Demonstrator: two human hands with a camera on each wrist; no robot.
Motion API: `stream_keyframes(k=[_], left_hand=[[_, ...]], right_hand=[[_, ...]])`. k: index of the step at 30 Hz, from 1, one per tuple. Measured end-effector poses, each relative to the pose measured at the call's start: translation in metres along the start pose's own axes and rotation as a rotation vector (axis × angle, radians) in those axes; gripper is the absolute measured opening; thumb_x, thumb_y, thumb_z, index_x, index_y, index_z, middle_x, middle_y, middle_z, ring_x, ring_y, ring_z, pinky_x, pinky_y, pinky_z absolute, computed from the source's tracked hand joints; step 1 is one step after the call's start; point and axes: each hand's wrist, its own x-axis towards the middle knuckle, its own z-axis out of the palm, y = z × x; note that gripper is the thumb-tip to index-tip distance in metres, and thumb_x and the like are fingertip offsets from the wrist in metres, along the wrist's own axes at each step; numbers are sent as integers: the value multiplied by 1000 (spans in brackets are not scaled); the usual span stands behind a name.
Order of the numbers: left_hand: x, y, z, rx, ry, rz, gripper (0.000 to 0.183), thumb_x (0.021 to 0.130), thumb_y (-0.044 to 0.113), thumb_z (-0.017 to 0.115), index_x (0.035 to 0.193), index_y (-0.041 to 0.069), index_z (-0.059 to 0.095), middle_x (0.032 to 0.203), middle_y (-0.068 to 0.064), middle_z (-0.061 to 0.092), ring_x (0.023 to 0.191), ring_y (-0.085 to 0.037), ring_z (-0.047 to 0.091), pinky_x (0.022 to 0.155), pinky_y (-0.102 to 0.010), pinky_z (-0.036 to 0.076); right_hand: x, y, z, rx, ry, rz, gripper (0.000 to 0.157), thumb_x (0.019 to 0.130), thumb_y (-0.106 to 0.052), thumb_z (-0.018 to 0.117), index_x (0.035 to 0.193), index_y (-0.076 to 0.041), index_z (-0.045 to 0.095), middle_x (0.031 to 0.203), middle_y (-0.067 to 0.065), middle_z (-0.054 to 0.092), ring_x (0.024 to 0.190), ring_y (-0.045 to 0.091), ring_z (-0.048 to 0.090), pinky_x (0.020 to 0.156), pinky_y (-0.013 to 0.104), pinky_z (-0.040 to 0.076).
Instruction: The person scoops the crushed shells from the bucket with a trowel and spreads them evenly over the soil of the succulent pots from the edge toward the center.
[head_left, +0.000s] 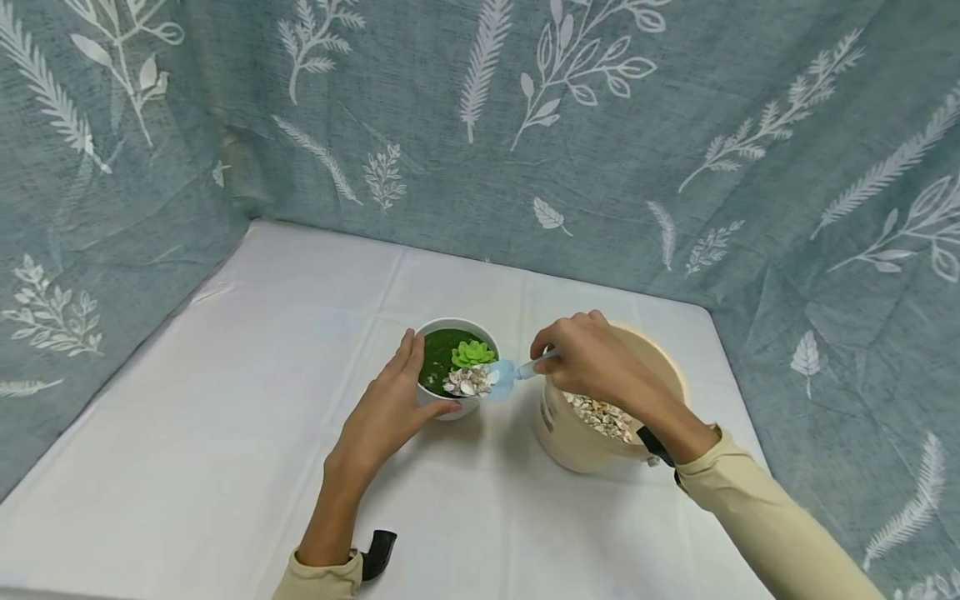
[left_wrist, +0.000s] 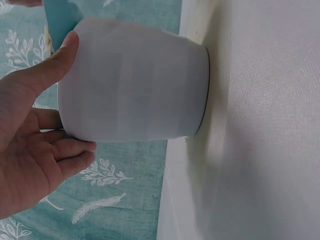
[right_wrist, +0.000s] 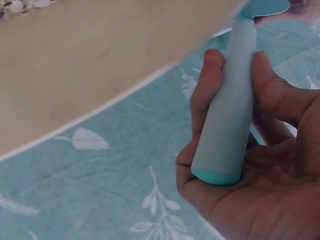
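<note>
A white pot (left_wrist: pixel 135 85) stands upright on the table, with my left hand (head_left: pixel 381 408) holding it at the rim, thumb on the near side and fingers on the left side. Inside lie a dark green surface and a bright green succulent (head_left: pixel 472 353). My right hand (head_left: pixel 592 357) grips the pale blue handle (right_wrist: pixel 227 105) of a small trowel. Its translucent blue blade (head_left: pixel 503 380) overlaps the pot's right rim in the head view. Whitish shell-like chips (head_left: pixel 465 382) sit at the blade's tip, in front of the succulent.
Just right of the pot, under my right forearm, stands a cream bucket (head_left: pixel 564 440) with more pale chips (head_left: pixel 600 418) inside. A white cloth covers the table (head_left: pixel 225 400). Blue-green curtains (head_left: pixel 420 108) with white leaf prints hang behind and at both sides.
</note>
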Motion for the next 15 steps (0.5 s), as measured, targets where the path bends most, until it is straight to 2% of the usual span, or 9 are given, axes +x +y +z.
stream_keyframes(k=[6,15], left_hand=[[1,1,0,5,2,-11,102,75,56,65,147,6,13,153,-11,6,131,-34,32,97,-49,39],[0,0,-1,4,-3,-14,103,74,54,68,147,4,14,152,-13,7,130,-34,33,96,-48,40]], right_hand=[[2,-13,-7,-51,-18,4,7,78,-15,72,84,-18,75,78,-12,68,64,5,52,70,31,32],[3,-26,-23,-165,-74,-17,6,77,-17,72,80,-22,75,75,-14,66,62,7,51,73,32,37]])
